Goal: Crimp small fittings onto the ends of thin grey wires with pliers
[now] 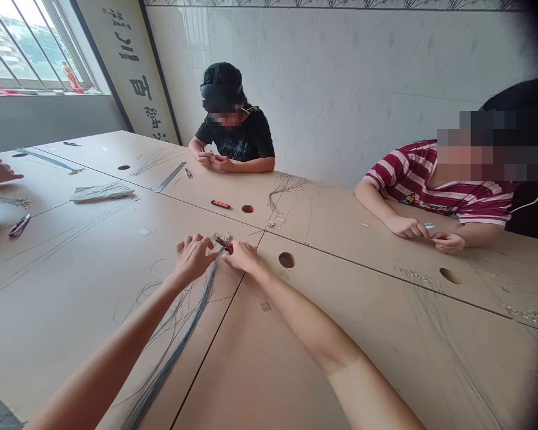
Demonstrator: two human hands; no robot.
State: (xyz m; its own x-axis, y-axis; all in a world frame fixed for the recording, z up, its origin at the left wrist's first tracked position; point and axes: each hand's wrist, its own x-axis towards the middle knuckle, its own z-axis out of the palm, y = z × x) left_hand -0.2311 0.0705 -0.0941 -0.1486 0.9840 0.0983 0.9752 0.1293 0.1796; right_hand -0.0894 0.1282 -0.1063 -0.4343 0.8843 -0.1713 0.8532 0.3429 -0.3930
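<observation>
The right hand (244, 255) is clenched round a small red-handled tool (228, 247), its metal tips pointing toward the left hand (192, 258). The left hand lies just across from it, fingers raised and spread, thumb angled toward the tips; whether it pinches a strand there is too small to tell. The head of the strand bundle (161, 377) lies on the desk (94, 286) between the two hands, by the tool, and its long tail runs back toward the person between the forearms. Small gold-coloured pieces (223, 235) are gathered just beyond the tool tips, and looser strands (173, 313) curl out from below the left hand.

Good handling here calls for a light, steady grip on the tool, with the right wrist resting on the desk so the tips move little. The left thumb and forefinger serve best close to the tips, isolating one strand at a time, since such fine lines likely tangle or slip if taken in a clump. Too hard a squeeze could nick a strand or flick a small piece away. The left forearm is best held clear of the loose curls, which could snag and drag the bundle.
</observation>
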